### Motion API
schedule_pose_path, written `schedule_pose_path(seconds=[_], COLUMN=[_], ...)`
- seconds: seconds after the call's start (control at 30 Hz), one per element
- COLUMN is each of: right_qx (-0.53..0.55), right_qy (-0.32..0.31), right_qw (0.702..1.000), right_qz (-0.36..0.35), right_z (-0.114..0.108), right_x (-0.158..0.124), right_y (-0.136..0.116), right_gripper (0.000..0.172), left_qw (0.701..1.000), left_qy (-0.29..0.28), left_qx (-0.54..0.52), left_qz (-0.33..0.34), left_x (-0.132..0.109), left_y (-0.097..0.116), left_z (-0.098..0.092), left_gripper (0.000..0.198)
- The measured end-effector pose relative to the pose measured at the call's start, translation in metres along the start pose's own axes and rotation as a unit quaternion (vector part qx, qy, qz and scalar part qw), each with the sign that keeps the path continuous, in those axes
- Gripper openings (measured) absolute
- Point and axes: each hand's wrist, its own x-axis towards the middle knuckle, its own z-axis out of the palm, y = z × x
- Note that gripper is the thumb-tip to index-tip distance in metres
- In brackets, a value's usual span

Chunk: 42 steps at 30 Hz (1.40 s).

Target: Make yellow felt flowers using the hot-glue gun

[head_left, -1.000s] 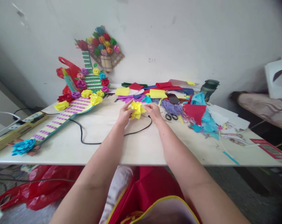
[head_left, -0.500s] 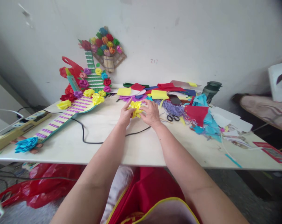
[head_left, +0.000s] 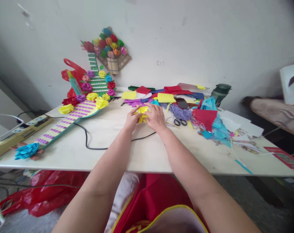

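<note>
Between my two hands is a yellow paper flower (head_left: 142, 111), held over the middle of the table. My left hand (head_left: 132, 118) grips its left side with bent fingers. On the other side, my right hand (head_left: 156, 117) has its thumb and fingers closed on the petals and covers part of them. Under the hands a black cable (head_left: 144, 137) runs across the tabletop. Black-handled scissors (head_left: 180, 122) lie to the right of my right hand, beside a tangle of purple yarn (head_left: 177, 112).
A flower-decorated guitar-shaped craft (head_left: 71, 118) with purple stripes lies at left. Behind it a green striped craft (head_left: 98, 84) leans on the wall. Coloured paper sheets (head_left: 166, 98) line the back. A dark bottle (head_left: 219, 94), blue scraps (head_left: 219, 127) and a power strip (head_left: 22, 136) flank the sides.
My fingers have drawn in closer around the yellow paper flower, and less of it shows. The right hand has shifted slightly left over it.
</note>
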Motion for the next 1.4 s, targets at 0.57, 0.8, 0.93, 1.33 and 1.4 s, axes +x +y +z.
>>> schedule_pose_path(seconds=[0.57,0.8,0.93,1.33,1.4], right_qx=[0.030,0.030,0.057,0.049,0.046], right_qy=[0.005,-0.022,0.005,0.047,0.049], right_qw=[0.999,0.999,0.998,0.982,0.982], right_qz=[0.010,0.007,0.015,0.176,0.176], right_z=[0.004,0.002,0.004,0.012,0.012], right_x=[-0.001,0.000,-0.001,-0.003,-0.003], right_y=[0.005,0.005,0.009,0.023,0.020], right_gripper=[0.021,0.021,0.029,0.018,0.017], left_qw=[0.999,0.999,0.998,0.995,0.994], left_qy=[0.001,0.006,0.012,0.016,0.016], left_qx=[0.034,0.052,0.060,0.097,0.105], left_qz=[-0.008,-0.015,-0.011,0.030,0.039], left_x=[-0.001,-0.003,-0.004,-0.007,-0.005], left_y=[0.000,0.002,0.003,0.008,0.006], left_z=[0.002,0.002,0.002,0.007,0.006], left_gripper=[0.075,0.073,0.075,0.074,0.075])
